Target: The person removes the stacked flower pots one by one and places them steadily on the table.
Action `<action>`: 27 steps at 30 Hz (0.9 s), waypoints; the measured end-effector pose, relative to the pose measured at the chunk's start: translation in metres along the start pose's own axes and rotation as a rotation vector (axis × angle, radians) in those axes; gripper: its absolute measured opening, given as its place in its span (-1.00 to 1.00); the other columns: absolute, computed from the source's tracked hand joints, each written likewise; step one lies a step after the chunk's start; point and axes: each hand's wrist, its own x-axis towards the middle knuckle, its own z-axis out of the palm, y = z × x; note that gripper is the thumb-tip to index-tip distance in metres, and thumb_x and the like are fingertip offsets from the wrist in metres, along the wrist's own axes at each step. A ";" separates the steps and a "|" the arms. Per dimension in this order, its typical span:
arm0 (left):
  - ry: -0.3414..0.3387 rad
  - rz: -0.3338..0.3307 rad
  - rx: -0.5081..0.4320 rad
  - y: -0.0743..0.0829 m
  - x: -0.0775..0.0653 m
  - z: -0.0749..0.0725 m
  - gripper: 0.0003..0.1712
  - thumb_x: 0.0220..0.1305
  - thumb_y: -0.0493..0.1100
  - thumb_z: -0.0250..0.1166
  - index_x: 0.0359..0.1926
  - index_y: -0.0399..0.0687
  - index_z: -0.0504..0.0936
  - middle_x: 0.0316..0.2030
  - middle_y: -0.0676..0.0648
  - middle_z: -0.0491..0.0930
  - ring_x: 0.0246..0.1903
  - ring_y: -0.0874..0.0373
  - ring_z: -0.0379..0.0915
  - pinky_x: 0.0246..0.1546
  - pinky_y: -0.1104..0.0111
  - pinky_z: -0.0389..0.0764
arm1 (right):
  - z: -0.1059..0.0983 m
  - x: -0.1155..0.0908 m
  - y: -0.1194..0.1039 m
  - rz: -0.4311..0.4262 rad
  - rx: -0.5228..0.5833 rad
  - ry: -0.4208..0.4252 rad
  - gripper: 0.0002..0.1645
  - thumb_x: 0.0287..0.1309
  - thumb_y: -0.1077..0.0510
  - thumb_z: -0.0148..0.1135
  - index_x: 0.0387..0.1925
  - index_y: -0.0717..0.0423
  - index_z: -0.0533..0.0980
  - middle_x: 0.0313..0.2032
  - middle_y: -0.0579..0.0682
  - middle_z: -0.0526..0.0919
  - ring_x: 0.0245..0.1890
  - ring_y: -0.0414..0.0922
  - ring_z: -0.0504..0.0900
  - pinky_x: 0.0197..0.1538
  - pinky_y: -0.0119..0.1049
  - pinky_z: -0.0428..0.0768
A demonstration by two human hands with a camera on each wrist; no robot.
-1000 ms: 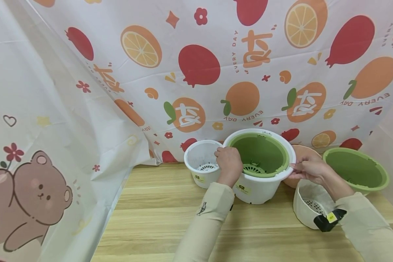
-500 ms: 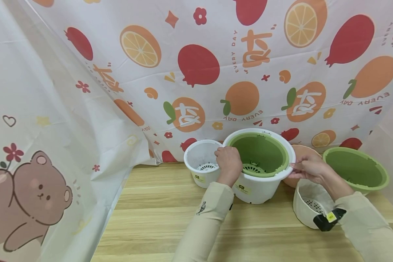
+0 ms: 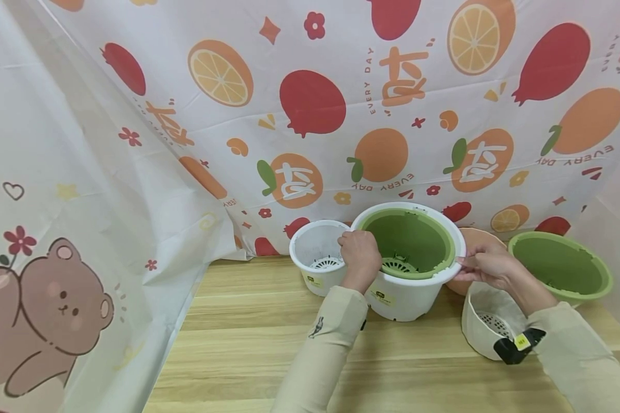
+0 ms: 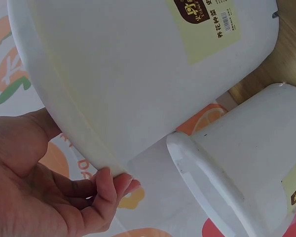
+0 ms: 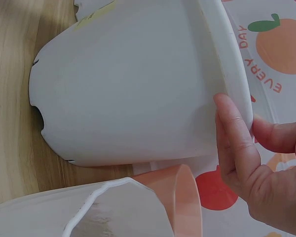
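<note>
A large white plant pot (image 3: pixel 412 299) stands on the wooden table, with a green pot (image 3: pixel 415 238) nested inside it. My left hand (image 3: pixel 360 255) grips the white pot's rim on its left side; in the left wrist view, its curled fingers (image 4: pixel 106 190) lie under the rim. On the opposite side, my right hand (image 3: pixel 488 267) pinches the same rim. The right wrist view shows fingers (image 5: pixel 239 133) against the outer wall below the rim and the thumb over its edge. A smaller white pot (image 3: pixel 317 246) with a slotted bottom stands just left of the large one.
Right of the large pot are a peach-orange pot (image 5: pixel 187 207), an off-white pot (image 3: pixel 475 335) with a perforated bottom, and another green pot (image 3: pixel 558 261). A fruit-print sheet (image 3: pixel 336 160) hangs close behind the pots. The table (image 3: pixel 248 344) extends in front.
</note>
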 end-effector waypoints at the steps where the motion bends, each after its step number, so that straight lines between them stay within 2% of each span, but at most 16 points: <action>1: 0.001 0.008 0.010 0.000 0.000 0.000 -0.85 0.11 -0.16 0.23 -0.44 -0.13 0.65 -0.40 -0.17 0.54 -0.37 0.02 0.37 -0.48 0.30 0.38 | 0.000 0.000 0.000 0.000 0.000 0.001 -0.79 0.16 0.53 -0.11 -0.51 0.36 0.40 -0.41 0.16 0.50 -0.47 0.03 0.65 -0.25 -0.10 0.62; 7: 0.014 0.037 0.038 -0.002 0.001 -0.002 -0.83 0.12 -0.11 0.22 -0.52 -0.07 0.63 -0.47 -0.10 0.56 -0.42 0.06 0.39 -0.50 0.31 0.32 | 0.000 -0.001 -0.001 0.002 -0.008 0.008 -0.78 0.17 0.53 -0.12 -0.51 0.37 0.40 -0.40 0.16 0.49 -0.47 0.03 0.65 -0.24 -0.10 0.61; 16: 0.001 0.045 0.054 -0.002 0.001 -0.004 -0.76 0.13 -0.02 0.24 -0.48 -0.08 0.64 -0.46 -0.10 0.57 -0.42 0.06 0.40 -0.51 0.32 0.34 | -0.001 0.000 0.000 0.002 -0.010 0.007 -0.78 0.17 0.52 -0.11 -0.53 0.36 0.40 -0.39 0.17 0.48 -0.46 0.03 0.65 -0.24 -0.10 0.61; 27: 0.045 0.052 0.061 -0.003 0.001 -0.004 -0.70 0.06 0.08 0.30 -0.50 -0.06 0.64 -0.49 -0.06 0.58 -0.42 0.07 0.45 -0.50 0.33 0.41 | 0.000 -0.001 -0.001 0.005 0.005 -0.006 -0.77 0.18 0.52 -0.11 -0.54 0.37 0.40 -0.40 0.17 0.49 -0.47 0.03 0.65 -0.26 -0.13 0.63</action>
